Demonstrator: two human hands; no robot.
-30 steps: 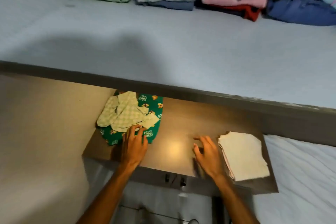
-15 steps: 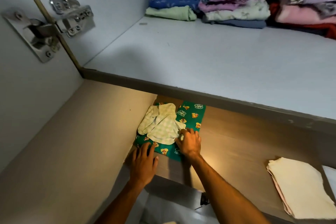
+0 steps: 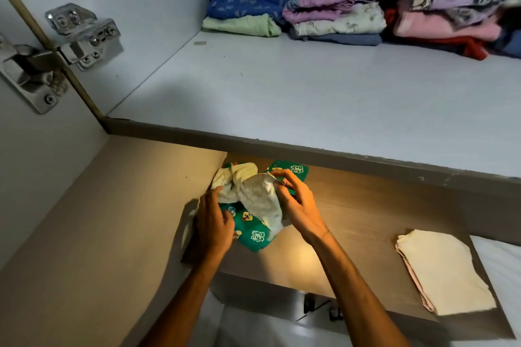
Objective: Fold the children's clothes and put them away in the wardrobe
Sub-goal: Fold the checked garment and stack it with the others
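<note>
Head view shows the putting-away step: a pale checked garment (image 3: 253, 194) is pinched at its edges by the left hand (image 3: 214, 222) and right hand (image 3: 298, 205) above the green printed garment (image 3: 251, 231) on the lower wardrobe shelf (image 3: 366, 222), and smoothing flat is judged next.

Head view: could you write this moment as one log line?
stage: tidying lower shelf | left hand: on green printed garment | right hand: fingers gripping pale checked garment | cream folded stack: untouched
</note>
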